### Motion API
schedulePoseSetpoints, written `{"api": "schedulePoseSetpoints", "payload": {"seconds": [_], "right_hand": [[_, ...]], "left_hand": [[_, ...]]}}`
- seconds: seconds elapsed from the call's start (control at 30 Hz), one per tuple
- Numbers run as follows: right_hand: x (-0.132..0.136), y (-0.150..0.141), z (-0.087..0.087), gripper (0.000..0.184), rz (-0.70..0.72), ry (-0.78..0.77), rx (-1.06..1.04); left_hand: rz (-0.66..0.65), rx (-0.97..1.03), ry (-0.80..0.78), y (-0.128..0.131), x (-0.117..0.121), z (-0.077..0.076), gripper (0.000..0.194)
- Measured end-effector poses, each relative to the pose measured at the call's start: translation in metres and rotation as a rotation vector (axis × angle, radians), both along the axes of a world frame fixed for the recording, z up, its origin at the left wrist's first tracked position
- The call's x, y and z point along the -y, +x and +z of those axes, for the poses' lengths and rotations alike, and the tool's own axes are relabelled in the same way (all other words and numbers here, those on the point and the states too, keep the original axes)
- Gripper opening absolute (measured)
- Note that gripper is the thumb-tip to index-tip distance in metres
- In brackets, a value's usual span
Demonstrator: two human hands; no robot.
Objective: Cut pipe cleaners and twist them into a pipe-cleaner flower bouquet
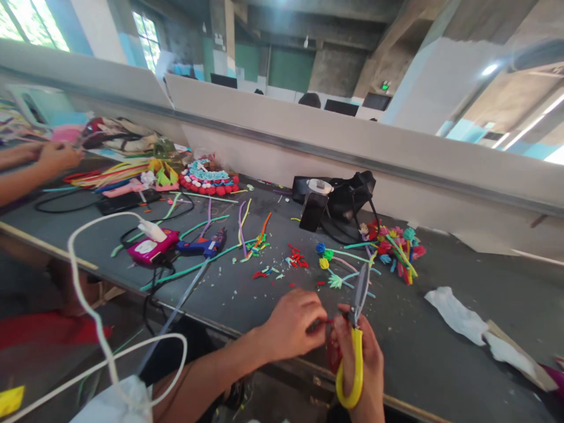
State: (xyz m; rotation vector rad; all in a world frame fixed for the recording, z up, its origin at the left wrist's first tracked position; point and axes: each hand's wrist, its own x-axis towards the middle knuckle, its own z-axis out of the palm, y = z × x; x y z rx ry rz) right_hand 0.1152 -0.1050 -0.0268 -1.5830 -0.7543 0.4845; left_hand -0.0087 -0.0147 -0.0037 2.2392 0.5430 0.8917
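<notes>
My left hand (297,323) is closed in a pinch on the end of a red pipe cleaner (328,321), most of it hidden by the fingers. Close beside it, my right hand (368,364) grips yellow-handled scissors (359,346), blades pointing up and away, the thumb through a loop. Its fingertips also meet near the red pipe cleaner. Beyond the hands lie short red clippings (298,258), mixed green and orange clippings (259,247), and small pompom flowers on stems (324,263). A bunch of finished-looking colourful flowers (400,247) rests farther right.
A blue glue gun (202,244) and magenta power adapter (152,247) with cables lie left. A phone (314,211) leans by a black bag (352,197) at the back. White crumpled wrapping (456,314) lies right. Another person's hands (57,158) work far left. A low partition (308,141) runs behind.
</notes>
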Motion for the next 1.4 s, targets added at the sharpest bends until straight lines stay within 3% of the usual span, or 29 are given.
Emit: {"api": "schedulePoseSetpoints", "payload": {"seconds": [0.07,0.13,0.2,0.27,0.43,1.0,1.27,1.4], "right_hand": [[0.002,0.001,-0.005,0.048,0.023,-0.024,0.081],[0.006,0.0,-0.013,0.046,0.01,-0.005,0.299],[0.009,-0.003,-0.022,0.044,-0.008,0.023,0.506],[0.01,-0.009,-0.03,0.042,-0.013,0.03,0.64],[0.008,-0.018,-0.04,0.038,0.013,0.053,0.795],[0.004,-0.019,-0.036,0.037,0.032,0.048,0.829],[0.005,-0.02,-0.039,0.037,0.03,0.066,0.824],[0.005,-0.018,-0.039,0.04,0.049,0.019,0.703]], "left_hand": [[0.052,0.239,-0.473,0.0,-0.005,0.005,0.006],[0.077,0.499,-0.901,0.0,-0.01,0.01,0.005],[0.068,0.722,-1.165,0.0,-0.013,0.013,0.007],[0.053,0.869,-1.273,0.0,-0.012,0.016,0.009],[0.009,0.957,-1.324,0.002,-0.002,0.021,0.01],[0.018,0.925,-1.351,0.005,0.005,0.022,0.014],[0.01,0.914,-1.341,0.005,0.005,0.02,0.012],[0.025,0.9,-1.33,0.005,0.004,0.02,0.013]]}}
